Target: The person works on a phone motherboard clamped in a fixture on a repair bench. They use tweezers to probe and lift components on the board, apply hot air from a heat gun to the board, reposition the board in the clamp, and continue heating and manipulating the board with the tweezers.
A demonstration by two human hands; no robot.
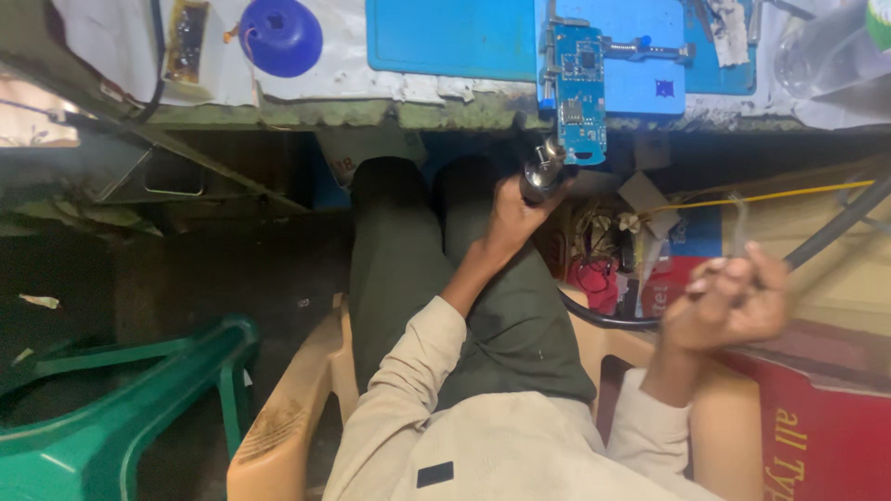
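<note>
The left hand point(515, 218) is gripping a metal-nozzled hot-air tool point(543, 172) just beneath the blue circuit board point(582, 88) overhanging the tabletop point(436, 111); the right hand point(729, 301), loosely curled, is pinching thin tweezers point(738, 227).

- Circuit board point(581, 88) lies on the mat point(445, 37), overhanging the bench edge point(371, 113)
- Left hand point(516, 215) holds a hot-air nozzle point(543, 167) just below the board
- Right hand point(733, 301) is raised well right
- Green chair point(111, 417) stands far left
</note>
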